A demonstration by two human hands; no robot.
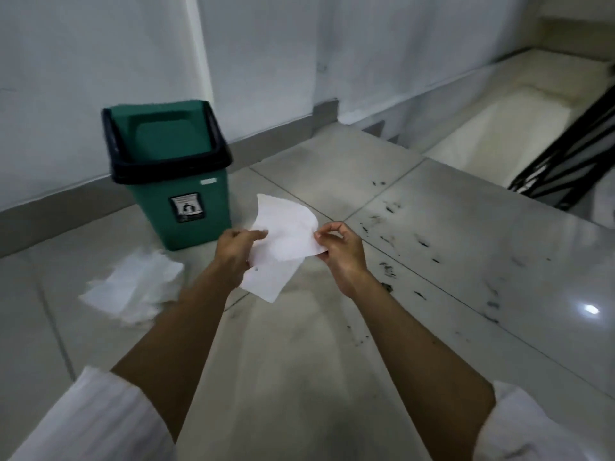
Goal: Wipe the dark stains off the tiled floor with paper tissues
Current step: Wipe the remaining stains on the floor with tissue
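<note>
Grey tiled floor (332,377) bears dark stains (422,242) toward its right edge. Left hand (238,249) and right hand (339,251) pinch opposite edges of one paper tissue (286,234) above it. Spare tissues (133,287) lie beside the green bin (173,174).

Bin label (186,208) too small to read, tissue pile (133,287) blurred, railing (565,161) cut off at rt edge

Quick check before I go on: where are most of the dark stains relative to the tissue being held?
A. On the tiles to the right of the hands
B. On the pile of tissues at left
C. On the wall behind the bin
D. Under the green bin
A: the dark stains speckle the floor tiles right of the right hand, which with the left hand holds the tissue in the air.
</note>
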